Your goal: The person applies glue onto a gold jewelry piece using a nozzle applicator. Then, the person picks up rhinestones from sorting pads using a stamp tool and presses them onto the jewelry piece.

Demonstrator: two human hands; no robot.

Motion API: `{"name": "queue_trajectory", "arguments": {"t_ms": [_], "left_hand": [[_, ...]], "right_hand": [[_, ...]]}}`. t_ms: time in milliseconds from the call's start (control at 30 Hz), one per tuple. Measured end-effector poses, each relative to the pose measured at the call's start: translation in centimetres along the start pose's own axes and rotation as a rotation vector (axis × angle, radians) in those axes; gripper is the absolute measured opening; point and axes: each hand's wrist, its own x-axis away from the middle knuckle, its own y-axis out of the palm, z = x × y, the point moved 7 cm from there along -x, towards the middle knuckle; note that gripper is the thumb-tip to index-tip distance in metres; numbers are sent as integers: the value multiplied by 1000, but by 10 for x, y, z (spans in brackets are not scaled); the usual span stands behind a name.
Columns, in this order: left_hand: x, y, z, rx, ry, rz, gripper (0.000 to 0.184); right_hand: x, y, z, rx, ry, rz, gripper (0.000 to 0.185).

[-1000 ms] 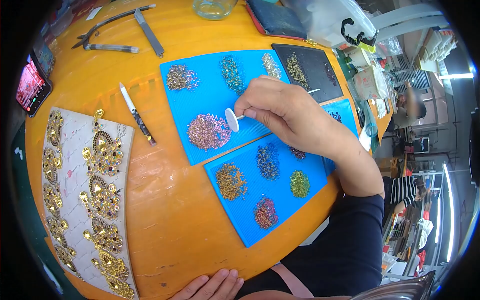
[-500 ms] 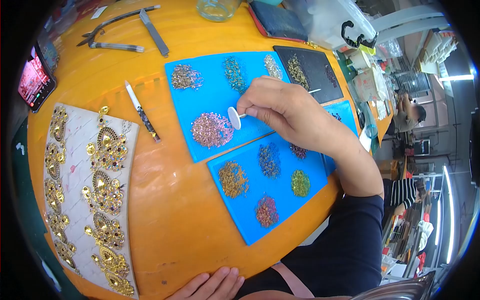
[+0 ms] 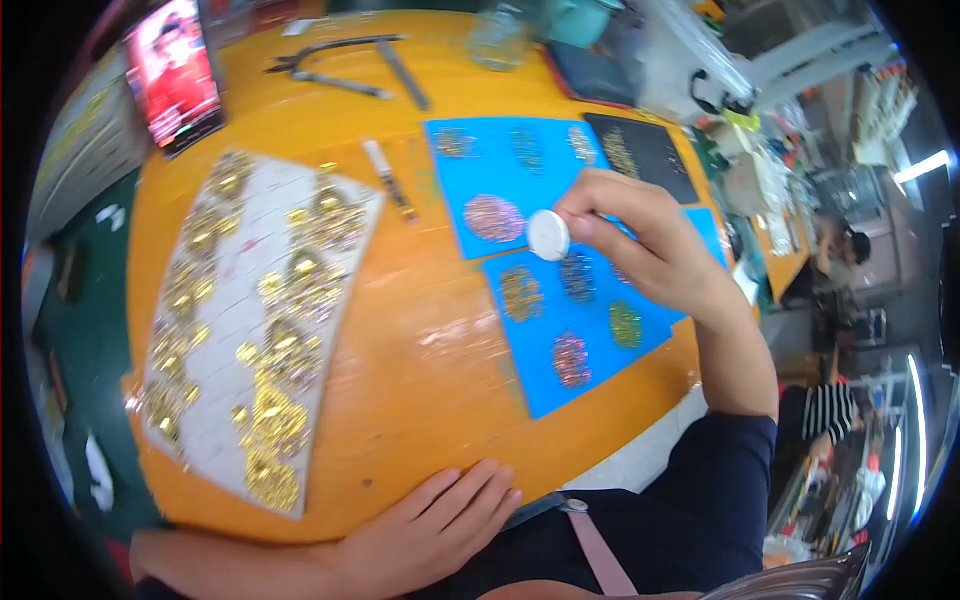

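Note:
My right hand pinches the short stem of a small round white disc, its flat face turned partly toward me. The disc hangs over the blue trays, just right of a heap of pink glittering stones on the upper blue tray. On the lower blue tray lie orange, dark blue, red and green heaps of stones. My left hand rests flat at the table's near edge, fingers extended and holding nothing. Left of the trays, a whitish board carries rows of gold, stone-set ornaments.
A pen-like tool lies between board and trays. Pliers and a flat metal tool sit farther back. A lit phone stands at back left; a glass jar and black tray are behind. People are at far right.
The view has swung left, so the table things appear farther right. My right hand has brought the disc nearer the lower tray and turned its face toward me. More of my left arm shows.

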Motion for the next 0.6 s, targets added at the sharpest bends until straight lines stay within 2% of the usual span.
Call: {"name": "queue_trajectory", "arguments": {"t_ms": [133, 267, 367, 433, 600], "left_hand": [[10, -1, 8, 0, -109, 132, 47], [33, -16, 5, -149, -161, 134, 49], [48, -15, -1, -225, -248, 81, 55], [61, -17, -2, -331, -292, 172, 61], [85, -15, -9, -239, -244, 204, 58]], "right_hand": [[-1, 25, -39, 20, -31, -61, 9], [-5, 57, -70, -85, -55, -72, 10], [-13, 77, -86, -102, -112, -60, 8], [-16, 90, -94, -103, -133, -51, 6], [-32, 114, -110, -145, -156, -21, 10]]}}
